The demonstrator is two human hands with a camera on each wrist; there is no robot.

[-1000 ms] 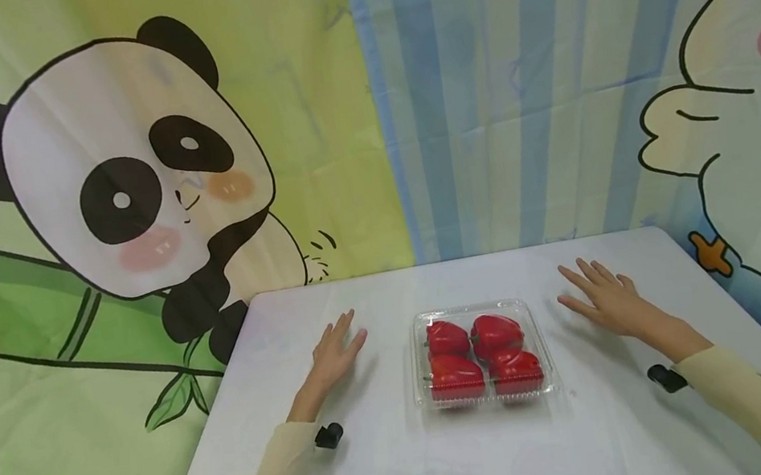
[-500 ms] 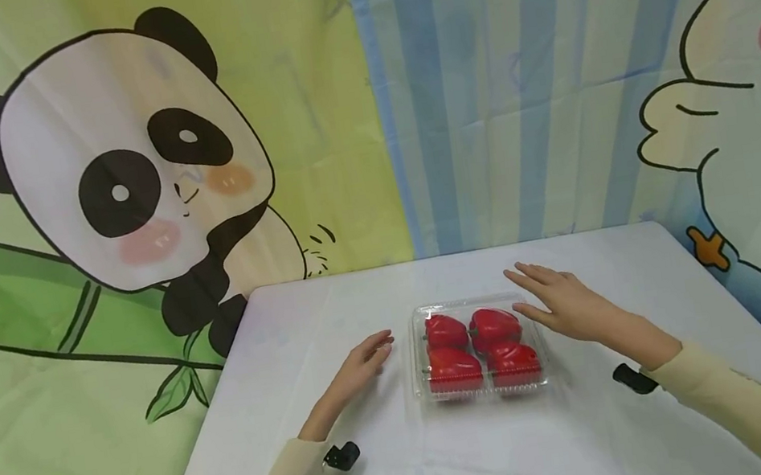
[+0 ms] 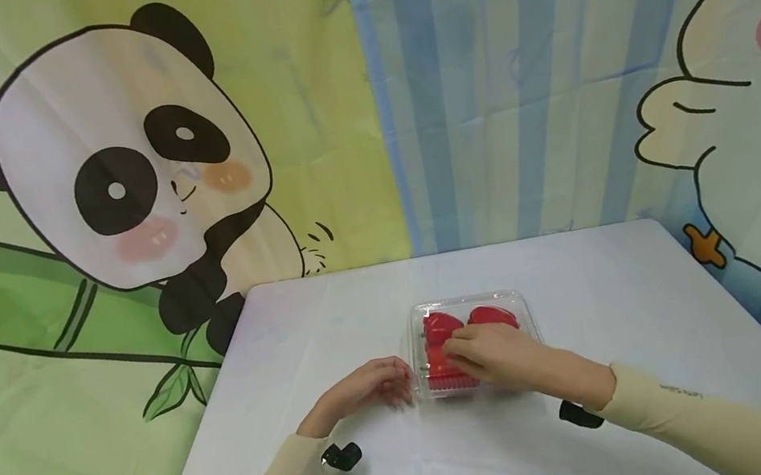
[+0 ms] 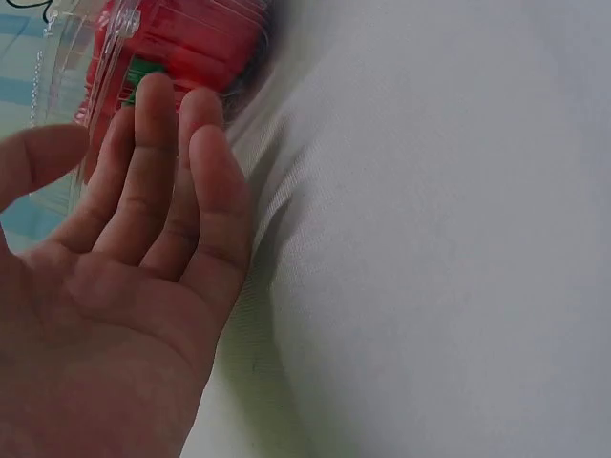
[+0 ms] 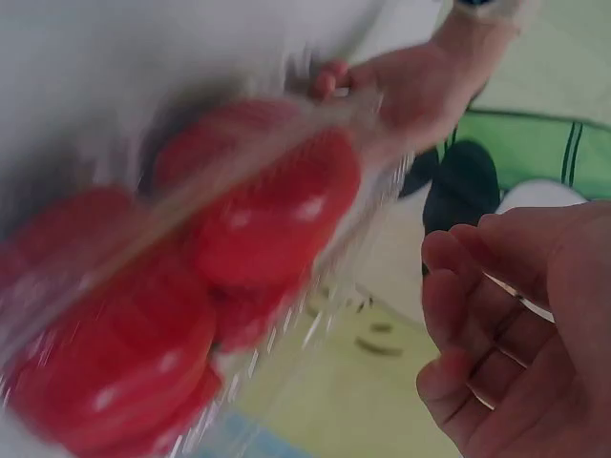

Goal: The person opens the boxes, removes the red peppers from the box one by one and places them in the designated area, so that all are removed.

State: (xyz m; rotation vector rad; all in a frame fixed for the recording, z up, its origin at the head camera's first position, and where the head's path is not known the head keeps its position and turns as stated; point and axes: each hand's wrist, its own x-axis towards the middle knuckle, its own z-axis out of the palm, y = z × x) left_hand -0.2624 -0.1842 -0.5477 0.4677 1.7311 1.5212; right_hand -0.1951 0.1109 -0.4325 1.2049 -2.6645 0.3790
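While hands point(image 3: 372, 383) are near, container point(image 3: 470, 303) beneath right point(image 3: 497, 352)

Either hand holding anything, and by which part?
Nothing is held. The right hand hovers over the clear container; the left hand is at its side, not gripping it.

Clear plastic box point(image 3: 466, 303), closed, sits flat on a white table point(image 3: 333, 317) | Glossy red peppers point(image 3: 442, 326) sit packed inside, one showing a green stem point(image 4: 140, 71)
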